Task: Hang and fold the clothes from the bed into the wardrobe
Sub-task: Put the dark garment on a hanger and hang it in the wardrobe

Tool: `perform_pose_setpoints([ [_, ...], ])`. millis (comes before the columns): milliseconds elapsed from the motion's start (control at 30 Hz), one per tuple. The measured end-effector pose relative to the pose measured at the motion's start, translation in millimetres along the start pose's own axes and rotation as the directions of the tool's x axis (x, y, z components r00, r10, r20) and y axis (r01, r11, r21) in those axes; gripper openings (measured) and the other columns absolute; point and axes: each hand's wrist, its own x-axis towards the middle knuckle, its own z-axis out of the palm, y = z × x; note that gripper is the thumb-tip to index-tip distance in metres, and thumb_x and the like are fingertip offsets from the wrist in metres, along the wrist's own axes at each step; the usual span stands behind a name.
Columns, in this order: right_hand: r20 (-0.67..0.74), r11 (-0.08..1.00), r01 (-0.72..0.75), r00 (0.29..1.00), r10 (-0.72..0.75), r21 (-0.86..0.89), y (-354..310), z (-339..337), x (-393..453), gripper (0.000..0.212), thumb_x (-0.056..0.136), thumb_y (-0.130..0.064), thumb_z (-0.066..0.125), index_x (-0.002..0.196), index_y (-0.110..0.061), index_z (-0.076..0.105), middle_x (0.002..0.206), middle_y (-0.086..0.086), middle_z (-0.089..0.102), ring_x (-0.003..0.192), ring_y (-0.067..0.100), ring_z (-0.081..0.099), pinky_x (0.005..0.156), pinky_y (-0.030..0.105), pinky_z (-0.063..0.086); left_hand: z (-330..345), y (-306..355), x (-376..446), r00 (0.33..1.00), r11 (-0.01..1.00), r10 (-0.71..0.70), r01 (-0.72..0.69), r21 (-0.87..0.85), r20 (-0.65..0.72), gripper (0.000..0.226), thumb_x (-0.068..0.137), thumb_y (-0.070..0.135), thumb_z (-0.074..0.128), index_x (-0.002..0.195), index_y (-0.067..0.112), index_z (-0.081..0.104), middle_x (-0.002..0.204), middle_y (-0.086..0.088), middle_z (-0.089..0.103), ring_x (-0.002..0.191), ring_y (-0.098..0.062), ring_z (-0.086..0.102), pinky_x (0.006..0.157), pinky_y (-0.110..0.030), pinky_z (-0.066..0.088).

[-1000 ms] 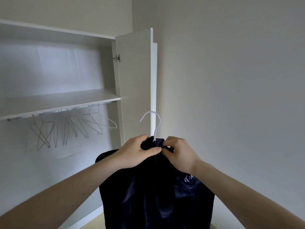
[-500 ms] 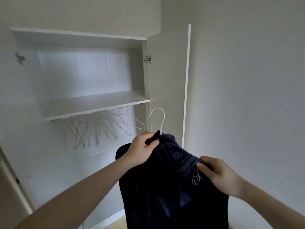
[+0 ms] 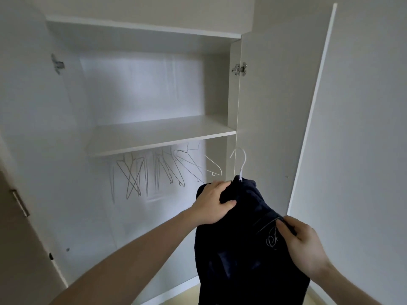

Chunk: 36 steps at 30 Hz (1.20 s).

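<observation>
Standing before an open white wardrobe (image 3: 136, 84), both doors swung wide, right door (image 3: 279, 106) edge-on beside the wall. Held up in front of the right door: a dark navy garment (image 3: 248, 256) draped over a white hanger (image 3: 240, 164), hook poking up clear of the fabric, not yet on any rail, level with the empty hangers and to their right. Left hand (image 3: 212, 202) clamped on the garment's top near the neck of the hanger, fingers curled over the upper left shoulder of the cloth, thumb pressed into the front. Right hand (image 3: 305, 245) lower and to the right, pinching the fabric at a seam just beside a pale embroidered scrawl (image 3: 273, 239), fingers folded around the cloth. Hands apart from each other, one at the top, one partway down the right side. Inside the wardrobe: a bare white shelf (image 3: 158, 135) across the middle, and just beneath it a row of empty wire hangers (image 3: 158, 172), tilted at mixed angles, blurred. Metal hinge (image 3: 239, 69) high on the right door, another hinge (image 3: 57, 64) on the left side. Strip of pale floor (image 3: 176, 298) at the bottom
</observation>
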Motion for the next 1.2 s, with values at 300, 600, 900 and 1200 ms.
perform_pose_setpoints([
  [300, -0.123, 0.988, -0.102, 0.986, 0.115, 0.114, 27.8, 30.2, 69.3, 0.031, 0.104, -0.021, 0.058, 0.076, -0.007, 0.061, 0.066, 0.009, 0.06, 0.055, 0.008, 0.049, 0.053, 0.017, 0.039, -5.5, -93.4, 71.1, 0.974, 0.973, -0.222, 0.224, -0.055, 0.037, 0.052, 0.094, 0.027, 0.068, 0.144, 0.025, 0.053, 0.144, 0.002, 0.047, 0.126, -0.016, 0.052, 0.104, -0.031, 0.045],
  [600, -0.033, 0.98, -0.172, 0.984, 0.177, 0.101, 84.7, 62.5, 174.4, 0.029, 0.104, -0.024, 0.056, 0.078, -0.012, 0.064, 0.071, 0.008, 0.066, 0.058, 0.014, 0.06, 0.053, 0.017, 0.043, 30.9, -164.2, 190.0, 0.928, 0.934, -0.356, 0.352, 0.057, 0.11, 0.054, 0.094, 0.022, 0.065, 0.145, 0.025, 0.051, 0.147, -0.003, 0.041, 0.132, -0.022, 0.05, 0.104, -0.035, 0.048],
  [900, 0.019, 0.954, -0.276, 0.961, 0.276, 0.117, 138.9, 79.3, 266.1, 0.031, 0.104, -0.026, 0.056, 0.08, -0.007, 0.061, 0.064, 0.01, 0.06, 0.054, 0.013, 0.051, 0.049, 0.021, 0.038, 64.6, -202.6, 286.5, 0.873, 0.889, -0.455, 0.434, 0.146, 0.178, 0.066, 0.093, 0.018, 0.063, 0.154, 0.025, 0.039, 0.148, -0.011, 0.037, 0.12, -0.028, 0.056, 0.101, -0.038, 0.052],
  [1200, 0.002, 0.963, -0.268, 0.963, 0.268, 0.017, 170.2, 99.5, 329.2, 0.034, 0.103, -0.029, 0.056, 0.074, -0.012, 0.054, 0.057, 0.002, 0.052, 0.05, 0.012, 0.048, 0.047, 0.027, 0.036, 82.3, -243.1, 379.7, 0.835, 0.871, -0.491, 0.47, 0.141, 0.25, 0.072, 0.096, 0.017, 0.061, 0.16, 0.027, 0.029, 0.151, -0.018, 0.034, 0.122, -0.035, 0.058, 0.1, -0.042, 0.054],
])
